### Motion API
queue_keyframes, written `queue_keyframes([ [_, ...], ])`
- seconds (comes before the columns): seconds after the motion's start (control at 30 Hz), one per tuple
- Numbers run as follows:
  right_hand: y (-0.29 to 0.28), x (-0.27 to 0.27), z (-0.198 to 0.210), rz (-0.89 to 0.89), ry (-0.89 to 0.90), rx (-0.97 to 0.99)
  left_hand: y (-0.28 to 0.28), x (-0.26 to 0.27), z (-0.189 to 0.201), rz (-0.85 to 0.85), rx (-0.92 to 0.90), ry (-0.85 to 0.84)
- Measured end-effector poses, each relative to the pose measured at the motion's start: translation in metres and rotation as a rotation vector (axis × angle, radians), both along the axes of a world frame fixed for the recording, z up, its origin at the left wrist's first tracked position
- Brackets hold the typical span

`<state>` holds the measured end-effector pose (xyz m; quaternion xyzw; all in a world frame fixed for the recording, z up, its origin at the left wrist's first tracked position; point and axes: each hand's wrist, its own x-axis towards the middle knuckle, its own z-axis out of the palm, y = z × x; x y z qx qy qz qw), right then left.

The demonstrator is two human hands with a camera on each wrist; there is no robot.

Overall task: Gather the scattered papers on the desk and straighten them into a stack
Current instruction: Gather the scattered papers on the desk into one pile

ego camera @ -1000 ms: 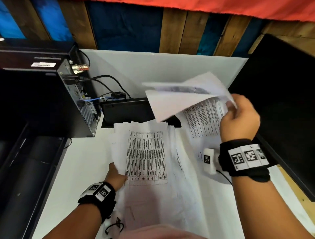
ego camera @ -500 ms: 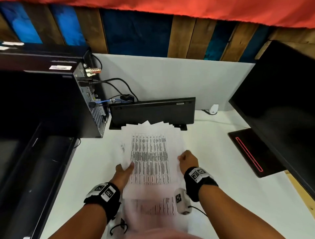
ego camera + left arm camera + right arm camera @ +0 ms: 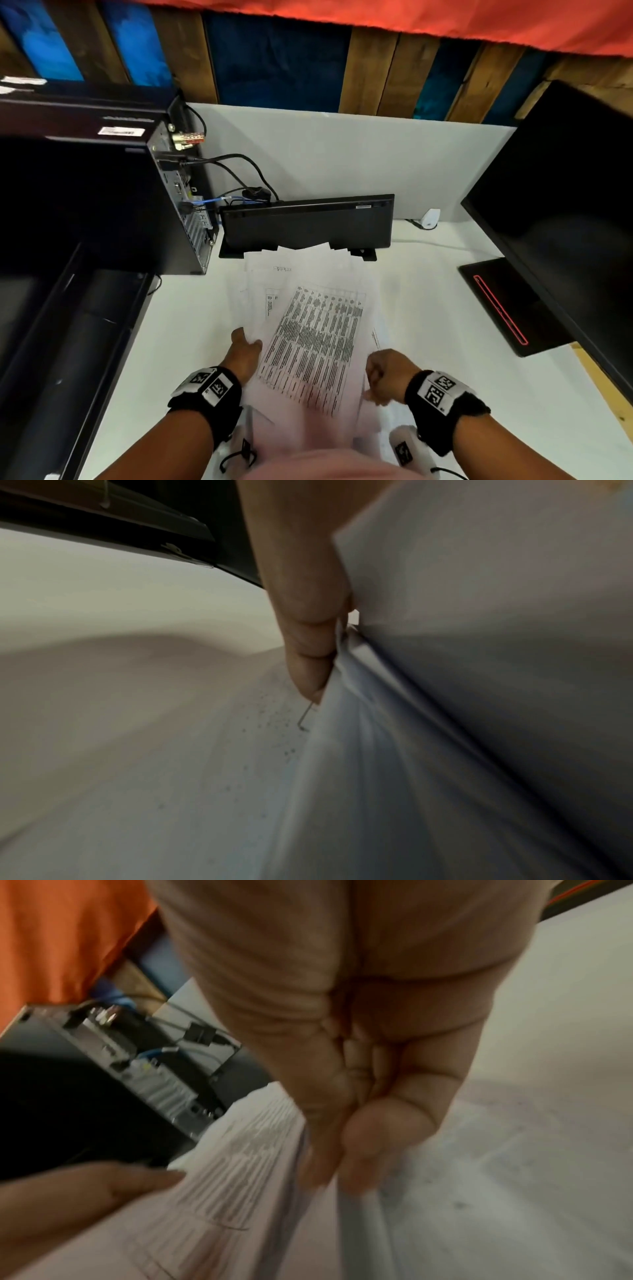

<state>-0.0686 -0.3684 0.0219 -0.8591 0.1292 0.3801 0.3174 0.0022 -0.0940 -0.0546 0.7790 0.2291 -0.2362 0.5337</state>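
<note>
A loose pile of white papers [image 3: 315, 335] lies fanned on the white desk [image 3: 428, 301], its top sheet printed with a table and skewed clockwise. My left hand [image 3: 245, 346] holds the pile's left edge, thumb on top. In the left wrist view a finger [image 3: 308, 647] presses against the sheet edges [image 3: 479, 669]. My right hand [image 3: 382, 380] is curled at the pile's right edge. In the right wrist view its thumb and forefinger [image 3: 329, 1172] pinch the edge of the sheets [image 3: 222, 1177]. The near end of the pile is blurred.
A black computer tower [image 3: 102, 205] with cables stands at the left. Just behind the papers a black keyboard [image 3: 305, 222] stands on edge. A black monitor [image 3: 565, 222] and its base [image 3: 507, 305] fill the right side. A white adapter [image 3: 430, 218] sits at the back wall.
My right hand brought raised sheets down from the right onto the pile. Both hands then closed on its sides, and the top sheet has now skewed clockwise.
</note>
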Motion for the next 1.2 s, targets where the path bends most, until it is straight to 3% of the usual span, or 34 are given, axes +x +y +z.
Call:
queue_keyframes([
  [0.07,0.002,-0.002,0.003,0.123,0.067,-0.028,0.0,-0.002,0.002,-0.032,0.023,0.0],
  [0.1,0.002,0.0,0.002,0.066,0.046,-0.009,0.0,-0.003,0.004,-0.063,0.044,-0.006],
  [0.2,0.002,0.015,-0.005,-0.386,-0.115,0.18,0.0,-0.009,0.006,-0.164,0.087,-0.025],
  [0.27,0.005,0.028,-0.008,-0.56,-0.226,0.221,0.001,-0.01,0.006,-0.224,0.09,-0.014],
  [0.3,0.009,0.033,-0.009,-0.573,-0.285,0.204,0.002,-0.01,0.006,-0.237,0.083,-0.009],
  [0.37,0.017,0.04,-0.011,-0.432,-0.4,0.086,0.005,-0.008,0.005,-0.238,0.071,0.006],
  [0.43,0.022,0.046,-0.016,-0.212,-0.413,-0.05,0.005,-0.007,0.006,-0.221,0.041,0.025],
  [0.5,0.024,0.051,-0.017,-0.131,-0.395,-0.099,0.002,-0.008,0.01,-0.171,-0.009,0.034],
  [0.57,0.02,0.055,-0.013,-0.209,-0.444,-0.184,-0.002,-0.008,0.017,-0.124,0.07,-0.004],
  [0.67,0.005,0.063,-0.013,-0.457,-0.325,-0.395,-0.011,-0.009,0.032,-0.211,0.469,0.026],
  [0.73,0.002,0.068,-0.015,-0.538,-0.207,-0.334,-0.02,-0.007,0.036,-0.227,0.53,0.036],
  [0.87,0.004,0.073,-0.022,-0.654,-0.089,0.004,-0.034,-0.002,0.033,-0.209,0.467,0.048],
  [0.97,0.001,0.074,-0.025,-0.582,-0.044,0.068,-0.026,0.005,0.033,-0.106,0.32,0.095],
  [1.1,0.008,0.064,-0.028,-0.535,-0.109,0.085,-0.017,0.001,0.034,-0.194,0.346,0.136],
  [1.2,0.017,0.056,-0.028,-0.542,-0.17,0.09,-0.028,-0.011,0.046,-0.215,0.285,0.06],
])
